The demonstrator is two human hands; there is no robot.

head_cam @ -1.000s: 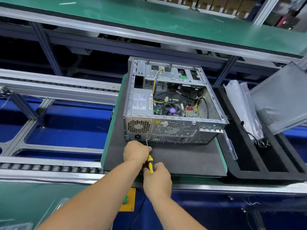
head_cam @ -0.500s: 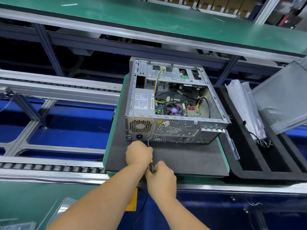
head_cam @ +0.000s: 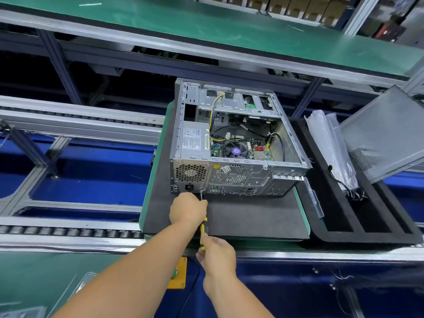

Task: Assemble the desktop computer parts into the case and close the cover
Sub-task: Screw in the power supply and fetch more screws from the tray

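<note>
An open grey computer case [head_cam: 234, 175] lies on a dark mat [head_cam: 252, 216], its back panel toward me and its inside showing the power supply, motherboard, fan and cables. A yellow-and-black screwdriver [head_cam: 202, 228] points at the lower back panel beside the power socket. My left hand [head_cam: 187, 208] curls around the shaft near the tip. My right hand [head_cam: 216, 253] grips the handle end. The grey side cover [head_cam: 385, 134] leans at the right.
A black foam tray [head_cam: 371, 235] at the right holds clear plastic bags [head_cam: 330, 143] and a black cable. Roller conveyor rails [head_cam: 68, 232] run at the left. A yellow box with a green button [head_cam: 177, 273] hangs below the bench edge. A green shelf [head_cam: 206, 21] spans above.
Both hands stay on the screwdriver at the same spot on the back panel. My right hand has shifted slightly on the handle, showing more of the yellow grip again.
</note>
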